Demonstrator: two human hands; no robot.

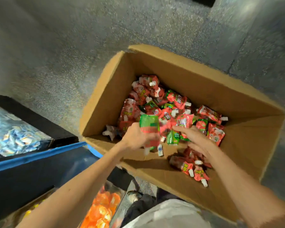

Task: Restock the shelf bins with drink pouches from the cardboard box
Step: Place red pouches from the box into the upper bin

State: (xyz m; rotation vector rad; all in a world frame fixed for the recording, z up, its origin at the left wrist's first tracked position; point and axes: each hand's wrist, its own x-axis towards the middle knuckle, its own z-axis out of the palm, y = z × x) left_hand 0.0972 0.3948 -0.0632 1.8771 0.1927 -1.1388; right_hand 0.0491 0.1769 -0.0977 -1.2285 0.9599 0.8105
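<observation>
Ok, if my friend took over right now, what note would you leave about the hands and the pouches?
Left hand: grips a bunch of pouches inside the cardboard box.
Right hand: over the loose pouches, blurred, grip unclear.
Done: cannot tell how many got shelved.
Left: carry the bunch to the shelf bins on the left side, then likely repeat, since the box holds many more.

1 view only: head cam worn by the person, wide-angle, aimed fwd & steeply down. It sits close above the cardboard box (pixel 155 76), which fills centre & right of frame on the floor (pixel 64 46). Left hand (pixel 136 137) & right hand (pixel 194 139) enter from the bottom edge, forearms near the lens. Shelf bins (pixel 39 117) clip the left edge. Motion blur throughout.
</observation>
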